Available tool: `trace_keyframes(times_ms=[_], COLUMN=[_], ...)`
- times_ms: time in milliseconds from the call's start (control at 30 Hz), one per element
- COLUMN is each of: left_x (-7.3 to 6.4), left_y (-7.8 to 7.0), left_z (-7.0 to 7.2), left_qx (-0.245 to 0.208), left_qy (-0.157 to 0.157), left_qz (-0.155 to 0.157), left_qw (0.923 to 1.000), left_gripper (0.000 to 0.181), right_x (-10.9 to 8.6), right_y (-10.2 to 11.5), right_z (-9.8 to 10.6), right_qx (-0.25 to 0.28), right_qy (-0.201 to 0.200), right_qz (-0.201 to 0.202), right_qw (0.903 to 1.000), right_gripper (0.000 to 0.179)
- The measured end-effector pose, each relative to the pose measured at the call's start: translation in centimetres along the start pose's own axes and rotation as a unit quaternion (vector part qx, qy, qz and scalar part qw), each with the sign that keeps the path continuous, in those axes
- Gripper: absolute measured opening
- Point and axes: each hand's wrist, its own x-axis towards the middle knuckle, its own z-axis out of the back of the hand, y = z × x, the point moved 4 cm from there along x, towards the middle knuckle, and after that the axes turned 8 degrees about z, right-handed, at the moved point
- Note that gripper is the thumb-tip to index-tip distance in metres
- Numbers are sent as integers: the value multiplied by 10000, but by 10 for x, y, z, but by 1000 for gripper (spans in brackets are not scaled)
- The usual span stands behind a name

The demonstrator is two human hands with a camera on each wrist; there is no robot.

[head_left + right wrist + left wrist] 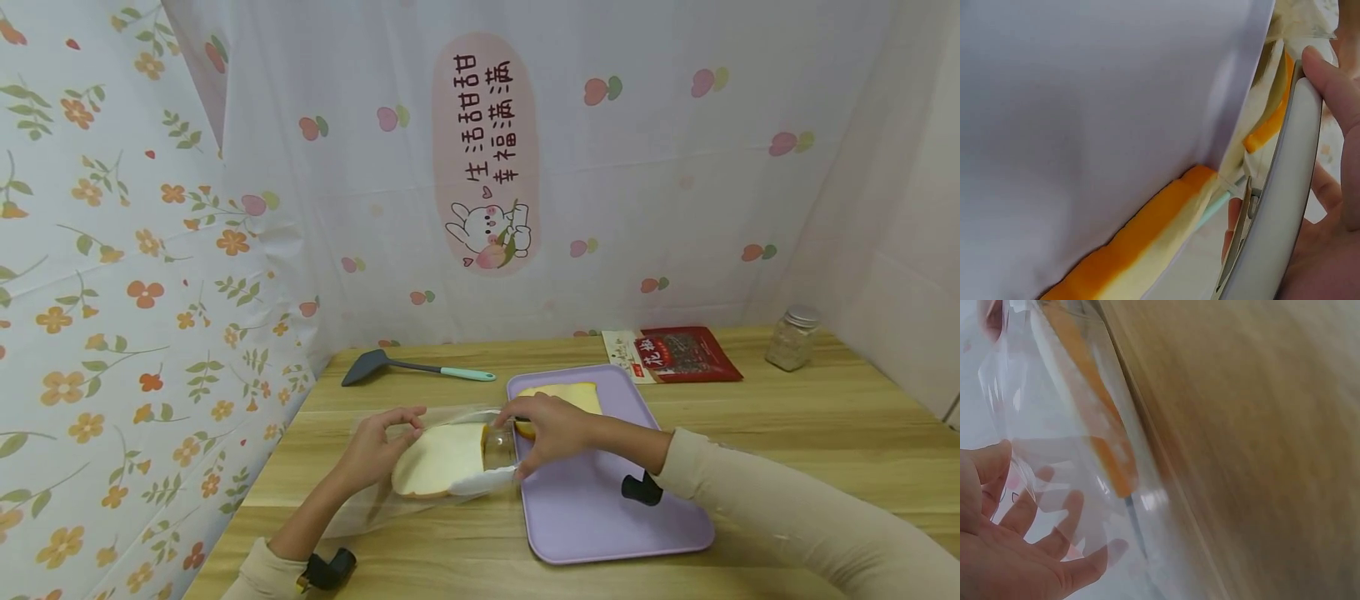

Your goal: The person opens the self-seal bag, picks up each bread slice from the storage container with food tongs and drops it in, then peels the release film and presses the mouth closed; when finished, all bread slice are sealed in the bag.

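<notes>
A clear plastic bread bag (367, 500) with a slice of bread (438, 460) in it lies left of the lavender tray (592, 508). At the bag's left side, my left hand (375, 446) pinches the film between thumb and finger; the other fingers (1088, 565) show through the plastic. My right hand (558, 429) grips the bag's mouth near the tray's edge, thumb and fingers spread apart. In the right wrist view a long pale bar (1285, 175) with a dark edge runs along this palm; its kind is unclear. Another bread slice (566, 393) lies on the tray, partly hidden by the right hand.
Behind the bag lies a spatula (420, 365) with a dark blade and mint handle. A red food packet (686, 354) lies behind the tray, and a lidded glass jar (793, 337) stands at the back right. Printed curtains (360, 250) hang behind and to the left of the table.
</notes>
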Motion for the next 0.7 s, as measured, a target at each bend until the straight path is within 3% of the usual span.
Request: trace_keyframes(times_ms=[700], left_x=[-1], left_y=[-1], left_z=[1], left_qx=[111], left_qy=[-166], left_qz=[117], left_qw=[9997], left_gripper=[6], right_x=[16], right_y=[8], right_z=[-6], right_qx=[-270], right_qy=[143], right_qz=[104], right_qw=[9995], right_gripper=[73])
